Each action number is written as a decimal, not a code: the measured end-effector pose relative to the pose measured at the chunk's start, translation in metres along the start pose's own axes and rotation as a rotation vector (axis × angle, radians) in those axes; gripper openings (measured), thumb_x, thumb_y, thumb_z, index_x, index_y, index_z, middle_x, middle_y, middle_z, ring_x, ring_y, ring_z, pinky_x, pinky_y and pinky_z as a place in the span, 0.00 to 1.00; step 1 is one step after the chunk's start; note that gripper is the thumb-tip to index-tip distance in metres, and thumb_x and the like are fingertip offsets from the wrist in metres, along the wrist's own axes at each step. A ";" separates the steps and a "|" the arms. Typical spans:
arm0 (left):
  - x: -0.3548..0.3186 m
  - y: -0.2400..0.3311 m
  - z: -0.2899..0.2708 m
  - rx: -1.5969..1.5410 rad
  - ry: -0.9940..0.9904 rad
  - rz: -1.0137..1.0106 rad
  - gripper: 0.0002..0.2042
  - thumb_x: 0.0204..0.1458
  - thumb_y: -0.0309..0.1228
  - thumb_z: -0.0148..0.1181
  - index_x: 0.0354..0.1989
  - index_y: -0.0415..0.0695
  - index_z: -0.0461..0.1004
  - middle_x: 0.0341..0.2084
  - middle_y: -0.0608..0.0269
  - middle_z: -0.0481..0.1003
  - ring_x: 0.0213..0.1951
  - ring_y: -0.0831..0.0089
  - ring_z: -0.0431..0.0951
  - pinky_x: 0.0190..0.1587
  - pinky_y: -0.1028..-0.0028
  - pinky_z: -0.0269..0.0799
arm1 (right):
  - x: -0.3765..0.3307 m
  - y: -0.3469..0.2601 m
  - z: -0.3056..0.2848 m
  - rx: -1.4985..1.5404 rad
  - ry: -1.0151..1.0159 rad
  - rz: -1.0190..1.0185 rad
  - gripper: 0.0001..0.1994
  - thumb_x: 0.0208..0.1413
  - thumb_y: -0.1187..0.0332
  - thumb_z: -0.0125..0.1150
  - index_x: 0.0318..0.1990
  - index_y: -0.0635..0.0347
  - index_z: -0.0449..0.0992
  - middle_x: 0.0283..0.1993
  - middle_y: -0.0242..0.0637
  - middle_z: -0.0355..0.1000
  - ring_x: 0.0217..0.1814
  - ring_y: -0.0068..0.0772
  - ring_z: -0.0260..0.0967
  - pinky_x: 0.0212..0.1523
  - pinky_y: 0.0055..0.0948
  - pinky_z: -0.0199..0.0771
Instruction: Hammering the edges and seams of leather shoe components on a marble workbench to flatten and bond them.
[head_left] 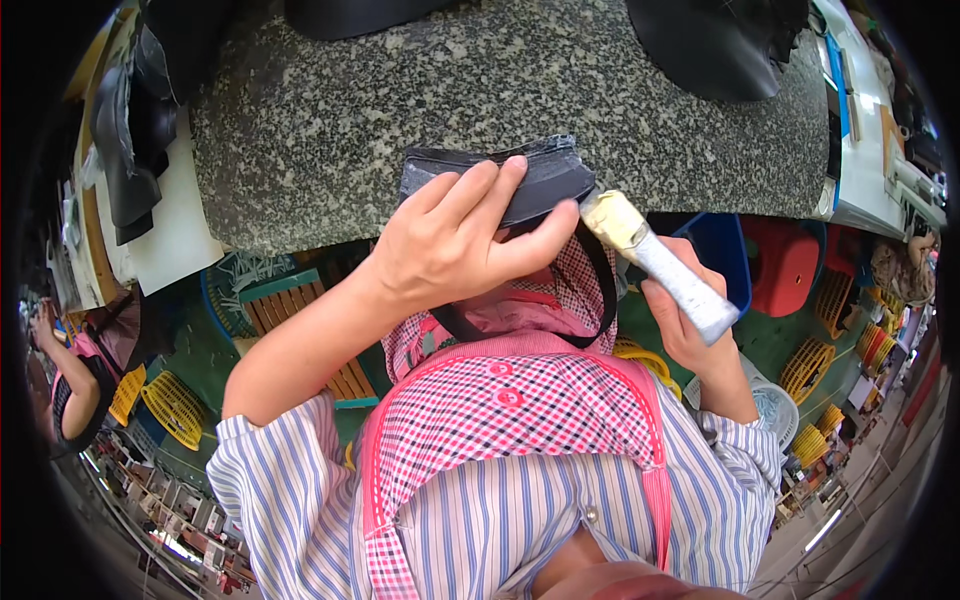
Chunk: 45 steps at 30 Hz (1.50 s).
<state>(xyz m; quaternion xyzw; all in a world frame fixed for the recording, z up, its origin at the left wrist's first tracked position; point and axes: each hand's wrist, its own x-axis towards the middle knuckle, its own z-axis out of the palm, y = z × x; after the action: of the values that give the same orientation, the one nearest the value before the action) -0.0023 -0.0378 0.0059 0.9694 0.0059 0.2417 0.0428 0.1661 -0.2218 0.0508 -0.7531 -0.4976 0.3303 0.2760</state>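
Note:
My left hand [445, 240] lies over a black, leather-like piece [550, 178] at the near edge of the stone slab. Its fingers press on the piece's top face, and the thumb reaches along the near side. A greyish, frayed strip runs along the piece's far edge. In my right hand [690, 310] is a short brush-like tool [680, 275], with a pale yellow, crusted end and a grey-white handle that widens toward its butt. The yellow end points at the piece's right corner, close beside my left thumb. My palm hides part of the piece.
The speckled granite slab [330, 130] spans the front. Larger black sheets [705, 50] lie at its far right, far middle and left. Below stand a red stool [785, 265], a blue bin [715, 250], a slatted wooden stool [295, 320] and yellow baskets [175, 408]. Another person's arm [70, 370] shows far left.

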 end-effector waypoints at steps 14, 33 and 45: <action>0.023 -0.022 0.002 -0.405 -0.076 -0.346 0.10 0.37 0.26 0.63 0.31 0.44 0.76 0.20 0.63 0.67 0.23 0.67 0.70 0.23 0.70 0.67 | 0.007 -0.016 -0.007 0.027 -0.067 0.018 0.17 0.42 0.77 0.57 0.44 0.65 0.68 0.38 0.44 0.70 0.35 0.44 0.72 0.33 0.29 0.71; 0.028 -0.030 0.000 -0.501 -0.149 -0.483 0.07 0.38 0.29 0.63 0.28 0.45 0.77 0.17 0.62 0.68 0.23 0.65 0.72 0.26 0.69 0.69 | 0.041 -0.031 -0.023 -0.098 0.222 -0.023 0.08 0.47 0.78 0.56 0.37 0.64 0.69 0.22 0.44 0.65 0.22 0.36 0.70 0.24 0.22 0.65; 0.009 -0.047 -0.014 -0.654 -0.090 -0.136 0.12 0.33 0.23 0.59 0.31 0.43 0.74 0.30 0.55 0.70 0.29 0.61 0.73 0.30 0.70 0.71 | 0.019 -0.021 -0.008 -0.244 -0.139 -0.015 0.07 0.46 0.74 0.57 0.32 0.64 0.67 0.20 0.43 0.65 0.21 0.45 0.68 0.23 0.30 0.64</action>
<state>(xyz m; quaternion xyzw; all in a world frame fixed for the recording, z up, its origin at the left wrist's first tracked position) -0.0005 0.0108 0.0179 0.9115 -0.0092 0.1844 0.3677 0.1657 -0.1974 0.0669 -0.7526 -0.5576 0.3166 0.1498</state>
